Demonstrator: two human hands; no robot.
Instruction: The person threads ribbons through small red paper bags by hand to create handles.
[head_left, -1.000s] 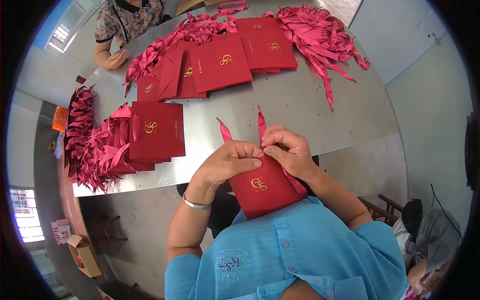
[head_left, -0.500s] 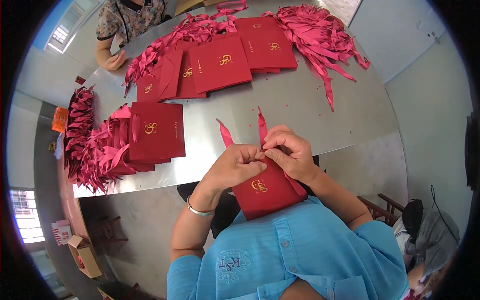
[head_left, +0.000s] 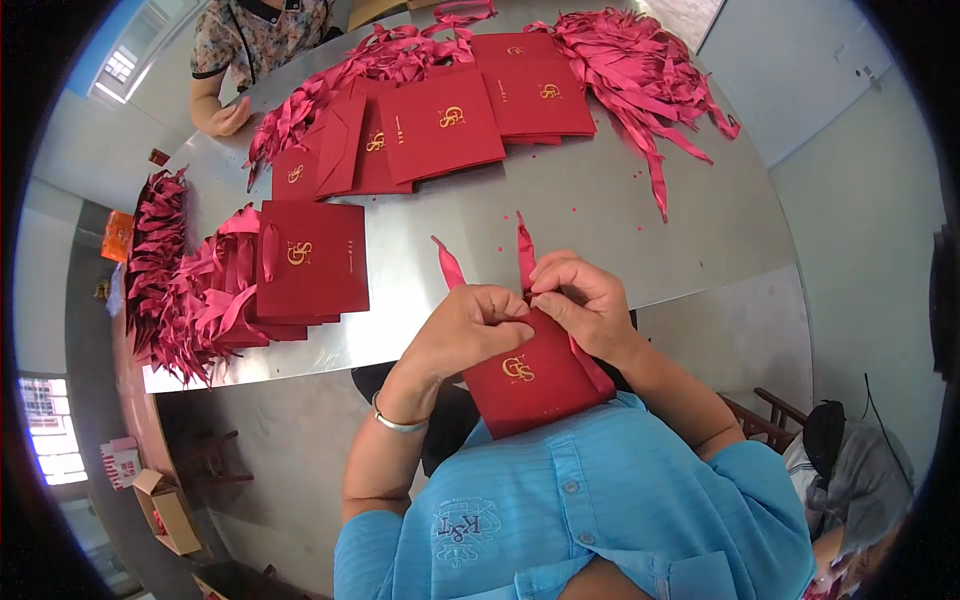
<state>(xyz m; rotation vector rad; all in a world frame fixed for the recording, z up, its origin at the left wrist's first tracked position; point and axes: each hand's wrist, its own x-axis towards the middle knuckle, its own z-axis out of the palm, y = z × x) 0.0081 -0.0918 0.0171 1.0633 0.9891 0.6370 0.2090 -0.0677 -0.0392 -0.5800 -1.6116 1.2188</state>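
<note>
A red paper gift bag [head_left: 545,385] with a gold emblem lies flat between my chest and the table edge. My left hand [head_left: 475,325] is closed at its upper edge, thumb and curled fingers gripping there. Beside it, my right hand [head_left: 580,305] pinches a pink-red ribbon [head_left: 525,245] where it meets the bag's top edge; the fingertips hide the exact spot. That ribbon end points up past my fingers. Another loose ribbon end [head_left: 449,264] sticks out behind my left hand. Along the bag's right side runs more ribbon [head_left: 592,370].
Flat red bags [head_left: 445,125] are piled across the metal table [head_left: 700,240]. Heaps of ribbon [head_left: 635,65] lie at the far right and far middle. Bags with ribbon handles [head_left: 313,258] are stacked at left. Across the table rests another person's hand [head_left: 230,118].
My right fingertips have shifted very slightly at the ribbon and the bag's edge. Otherwise both hands and the bag hold nearly the same place.
</note>
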